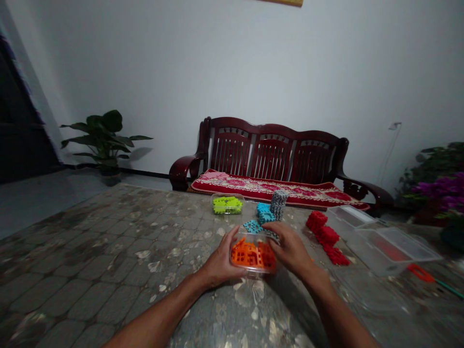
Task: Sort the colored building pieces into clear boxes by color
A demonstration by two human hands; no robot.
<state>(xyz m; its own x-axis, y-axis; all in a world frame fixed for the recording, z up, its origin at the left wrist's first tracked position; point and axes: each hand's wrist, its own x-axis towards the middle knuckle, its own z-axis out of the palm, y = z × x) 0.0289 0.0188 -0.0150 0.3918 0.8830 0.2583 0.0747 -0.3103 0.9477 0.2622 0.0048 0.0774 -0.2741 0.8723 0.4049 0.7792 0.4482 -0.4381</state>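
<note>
A clear plastic container (250, 270) filled with orange plastic building pieces (250, 253) is in front of me at the table's middle. My left hand (224, 256) wraps around its left side, thumb low and fingers along the far edge. On the opposite side, my right hand (290, 249) grips the right rim, its fingers reaching over the far corner. Just beyond the container lie flat blue lattice pieces (253, 226). Behind these stand a blue stack (265, 212) and a taller grey stack (279, 204) of similar pieces.
A clear container of lime-green pieces (227, 205) stands farther back. To the right are red stacks (326, 237), clear plastic bins (384, 246) and an orange-handled tool (420, 273). A wooden bench (271, 133) lies beyond the patterned tablecloth (119, 251).
</note>
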